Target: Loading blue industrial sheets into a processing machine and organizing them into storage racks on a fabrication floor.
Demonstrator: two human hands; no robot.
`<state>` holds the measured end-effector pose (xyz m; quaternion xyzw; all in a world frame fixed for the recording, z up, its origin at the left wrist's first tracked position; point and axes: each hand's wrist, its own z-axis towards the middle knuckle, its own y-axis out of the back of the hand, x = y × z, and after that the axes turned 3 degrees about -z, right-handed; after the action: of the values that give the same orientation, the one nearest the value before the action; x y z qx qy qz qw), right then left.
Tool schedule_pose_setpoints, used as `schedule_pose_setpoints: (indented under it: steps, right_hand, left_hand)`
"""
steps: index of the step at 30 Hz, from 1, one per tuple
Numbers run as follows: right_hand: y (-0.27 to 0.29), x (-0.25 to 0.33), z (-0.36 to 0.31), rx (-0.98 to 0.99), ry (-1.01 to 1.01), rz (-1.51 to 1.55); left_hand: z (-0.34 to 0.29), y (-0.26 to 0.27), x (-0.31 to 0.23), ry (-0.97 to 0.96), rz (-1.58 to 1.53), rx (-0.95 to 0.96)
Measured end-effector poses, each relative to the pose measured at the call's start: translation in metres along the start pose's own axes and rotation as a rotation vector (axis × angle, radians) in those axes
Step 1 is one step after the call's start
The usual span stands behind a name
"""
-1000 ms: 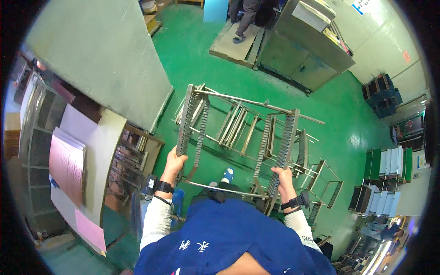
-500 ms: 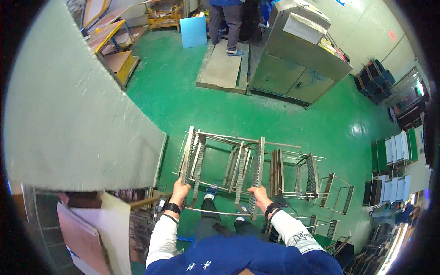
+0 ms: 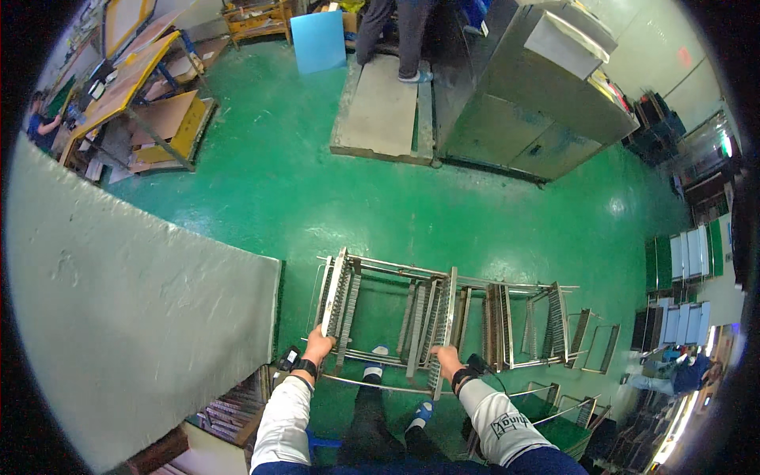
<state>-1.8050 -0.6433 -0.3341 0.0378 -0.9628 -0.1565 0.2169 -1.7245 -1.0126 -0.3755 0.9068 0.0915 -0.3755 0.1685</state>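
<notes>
A metal slotted rack (image 3: 339, 289) with toothed side rails and thin cross rods is in front of me. My left hand (image 3: 319, 346) is closed round its left side rail. On its right toothed rail, my right hand (image 3: 448, 361) is closed as well. The rack is held between both hands over the green floor, just ahead of my feet; whether it touches the floor I cannot tell. Further racks of the same kind (image 3: 507, 324) stand close against its right side.
A grey partition (image 3: 158, 309) ends close to my left. Ahead are a metal cabinet (image 3: 514, 134), a low platform (image 3: 376, 119) with a person standing on it, and a blue panel (image 3: 318, 43). A worktable (image 3: 119, 103) stands far left. Racks holding panels (image 3: 689, 261) line the right.
My view has shifted, bringing more of the worktable and another person at far left into sight. The rack and both hands sit lower in view, grip kept. My feet have changed position.
</notes>
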Motion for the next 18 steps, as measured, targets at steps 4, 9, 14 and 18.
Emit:
schedule_pose_setpoints:
  steps: [4, 9, 14, 18]
  right_hand:
    - [-0.005, 0.002, 0.023, 0.057, 0.053, -0.070]
    - [0.002, -0.017, 0.026, 0.139, 0.334, -0.538]
    - [0.030, -0.047, -0.013, 0.200, 0.355, -0.574]
    - [0.061, -0.079, -0.051, 0.142, 0.517, -0.763]
  left_hand:
    - [0.032, -0.014, 0.010, -0.137, -0.058, 0.070]
    - [0.017, -0.043, -0.006, -0.129, 0.609, -0.176]
    - [-0.008, -0.067, -0.005, -0.152, 0.858, -0.033]
    - [-0.010, -0.070, 0.013, -0.362, 0.612, 0.240]
